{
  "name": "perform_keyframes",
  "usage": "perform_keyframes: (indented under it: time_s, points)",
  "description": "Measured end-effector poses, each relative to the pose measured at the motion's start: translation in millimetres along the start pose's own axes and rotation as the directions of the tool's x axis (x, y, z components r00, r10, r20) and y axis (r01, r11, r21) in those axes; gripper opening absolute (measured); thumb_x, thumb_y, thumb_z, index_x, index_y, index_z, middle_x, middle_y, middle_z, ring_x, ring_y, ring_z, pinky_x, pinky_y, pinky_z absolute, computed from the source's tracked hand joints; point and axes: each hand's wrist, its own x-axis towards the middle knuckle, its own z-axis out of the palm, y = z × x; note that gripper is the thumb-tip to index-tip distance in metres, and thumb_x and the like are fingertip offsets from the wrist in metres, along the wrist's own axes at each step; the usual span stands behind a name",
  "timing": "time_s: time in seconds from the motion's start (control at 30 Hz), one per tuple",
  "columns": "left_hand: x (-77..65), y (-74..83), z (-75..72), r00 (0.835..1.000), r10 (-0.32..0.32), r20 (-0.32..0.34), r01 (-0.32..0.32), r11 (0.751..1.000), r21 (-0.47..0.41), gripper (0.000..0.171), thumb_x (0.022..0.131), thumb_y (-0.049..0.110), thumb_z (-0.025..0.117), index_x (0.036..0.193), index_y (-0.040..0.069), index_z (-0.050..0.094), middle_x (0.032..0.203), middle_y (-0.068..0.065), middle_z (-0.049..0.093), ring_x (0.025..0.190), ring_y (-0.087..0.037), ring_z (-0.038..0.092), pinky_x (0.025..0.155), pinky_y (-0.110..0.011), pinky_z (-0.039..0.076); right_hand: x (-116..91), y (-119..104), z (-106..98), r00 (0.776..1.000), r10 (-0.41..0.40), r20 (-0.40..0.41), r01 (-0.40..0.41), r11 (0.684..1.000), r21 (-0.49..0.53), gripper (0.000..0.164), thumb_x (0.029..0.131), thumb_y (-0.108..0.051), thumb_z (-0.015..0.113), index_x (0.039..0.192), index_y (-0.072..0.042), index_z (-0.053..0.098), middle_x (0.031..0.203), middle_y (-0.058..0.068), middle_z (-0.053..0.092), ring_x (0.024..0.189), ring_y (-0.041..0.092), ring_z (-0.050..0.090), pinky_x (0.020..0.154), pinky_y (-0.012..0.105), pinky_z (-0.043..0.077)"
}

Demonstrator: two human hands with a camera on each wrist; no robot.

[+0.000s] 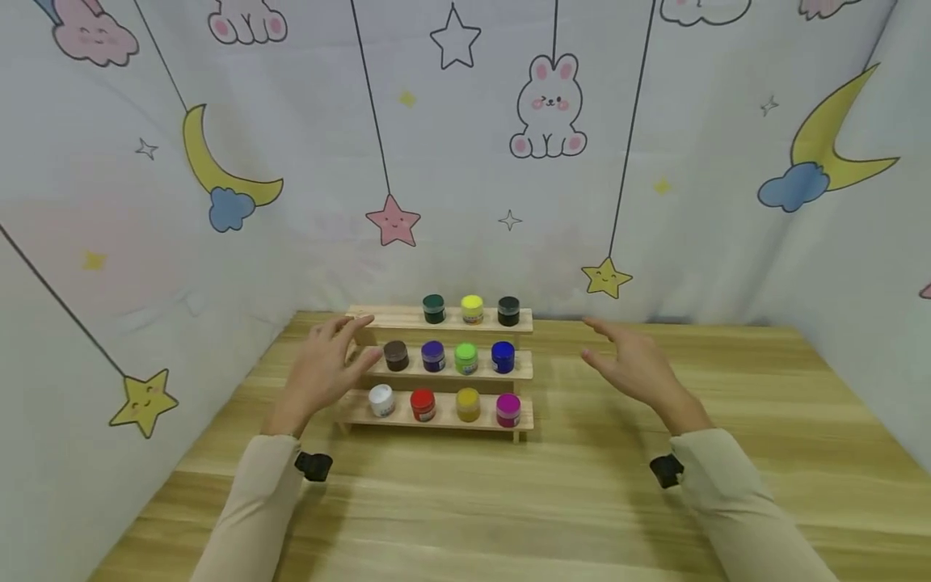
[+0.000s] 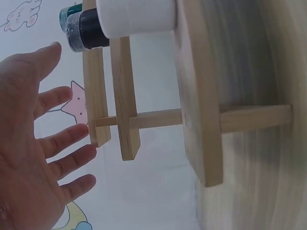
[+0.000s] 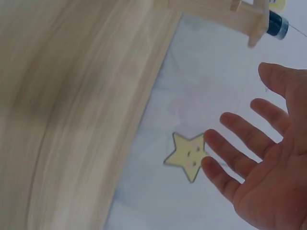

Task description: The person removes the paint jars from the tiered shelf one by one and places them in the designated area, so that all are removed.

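A three-tier wooden rack [image 1: 396, 318] holds several small paint jars. On the top tier are a dark green jar [image 1: 433, 309], a yellow jar [image 1: 472, 309] and a black jar [image 1: 508, 311]. The middle tier bears brown [image 1: 396, 356], purple, light green and blue jars; white [image 1: 381, 400], red, ochre and magenta ones fill the bottom. My left hand [image 1: 323, 368] hovers by the rack's left end, thumb near the brown jar, fingers spread and holding nothing. In the left wrist view its palm [image 2: 24, 143] shows bare. To the rack's right, my right hand [image 1: 636, 368] is raised, fingers extended, also holding nothing.
The rack stands on a wood-grain table [image 1: 465, 501], near its back edge. Behind and at the sides hangs a white curtain [image 1: 465, 145] printed with stars, moons and rabbits. Each wrist wears a small black device, on the left wrist [image 1: 314, 466] and the right wrist [image 1: 666, 470].
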Motion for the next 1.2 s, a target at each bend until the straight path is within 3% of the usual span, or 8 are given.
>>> perform_keyframes:
  time_s: [0.2, 0.33, 0.57, 0.77, 0.9, 1.07, 1.2]
  points:
    - [13.3, 2.6, 2.7, 0.999, -0.036, -0.01, 0.036, 0.997, -0.063, 0.051, 0.102, 0.041, 0.058, 0.145, 0.014, 0.052, 0.146, -0.025, 0.042, 0.128, -0.047, 0.038, 0.102, -0.066, 0.031, 16.6, -16.9, 8.7, 1.0, -0.008, 0.018, 0.005, 0.991, 0.137, 0.059, 0.102, -0.031, 0.059, 0.154, -0.011, 0.039, 0.149, 0.019, 0.048, 0.131, 0.044, 0.047, 0.101, 0.064, 0.039]
    - [16.2, -1.4, 3.8, 0.998, -0.068, 0.014, 0.069, 0.989, -0.131, 0.051, 0.103, 0.041, 0.056, 0.145, 0.012, 0.052, 0.147, -0.027, 0.039, 0.131, -0.049, 0.034, 0.102, -0.068, 0.03, 26.8, -29.3, 12.3, 0.999, -0.015, 0.035, 0.009, 0.985, 0.172, 0.059, 0.102, -0.031, 0.059, 0.154, -0.011, 0.039, 0.149, 0.018, 0.048, 0.132, 0.043, 0.047, 0.103, 0.063, 0.039]
    - [20.9, -12.7, 9.5, 0.994, -0.108, -0.019, 0.098, 0.953, -0.286, 0.05, 0.104, 0.041, 0.053, 0.142, 0.009, 0.054, 0.15, -0.024, 0.035, 0.137, -0.049, 0.029, 0.102, -0.07, 0.03, 46.0, -45.6, 14.3, 0.999, -0.024, 0.045, 0.015, 0.982, 0.189, 0.06, 0.101, -0.036, 0.06, 0.154, -0.015, 0.039, 0.151, 0.014, 0.048, 0.133, 0.038, 0.049, 0.103, 0.06, 0.041]
    - [22.0, -25.6, 18.5, 0.993, -0.091, -0.068, 0.056, 0.911, -0.408, 0.039, 0.103, 0.025, 0.059, 0.137, 0.005, 0.058, 0.154, -0.021, 0.033, 0.126, -0.044, 0.042, 0.097, -0.061, 0.04, 58.2, -58.9, 22.8, 0.999, -0.041, 0.02, 0.035, 0.971, 0.236, 0.06, 0.1, -0.034, 0.062, 0.153, -0.014, 0.042, 0.15, 0.013, 0.048, 0.132, 0.037, 0.05, 0.103, 0.057, 0.042]
    - [17.7, -36.2, 19.0, 0.996, -0.093, -0.01, 0.077, 0.882, -0.465, 0.043, 0.102, 0.021, 0.062, 0.142, 0.009, 0.053, 0.157, -0.022, 0.026, 0.122, -0.044, 0.045, 0.094, -0.061, 0.042, 65.1, -64.6, 31.3, 0.999, -0.04, -0.014, 0.042, 0.962, 0.268, 0.058, 0.1, -0.031, 0.063, 0.15, -0.009, 0.045, 0.147, 0.017, 0.051, 0.13, 0.039, 0.052, 0.103, 0.057, 0.043]
    - [10.1, -45.9, 16.6, 0.991, -0.085, 0.104, 0.128, 0.839, -0.529, 0.057, 0.101, 0.022, 0.063, 0.153, 0.018, 0.041, 0.156, -0.017, 0.034, 0.124, -0.043, 0.046, 0.092, -0.058, 0.044, 72.6, -67.5, 38.1, 0.998, -0.008, -0.059, 0.024, 0.963, 0.267, 0.051, 0.098, -0.029, 0.066, 0.141, -0.005, 0.052, 0.141, 0.017, 0.056, 0.125, 0.038, 0.055, 0.103, 0.056, 0.042]
    - [6.9, -49.4, 16.6, 0.989, -0.057, 0.138, 0.124, 0.827, -0.548, 0.063, 0.1, 0.021, 0.064, 0.156, 0.019, 0.036, 0.156, -0.016, 0.037, 0.12, -0.043, 0.049, 0.091, -0.055, 0.045, 77.9, -68.5, 41.2, 0.998, -0.001, -0.062, 0.016, 0.969, 0.247, 0.05, 0.097, -0.031, 0.068, 0.139, -0.007, 0.054, 0.138, 0.014, 0.059, 0.123, 0.037, 0.056, 0.102, 0.055, 0.043]
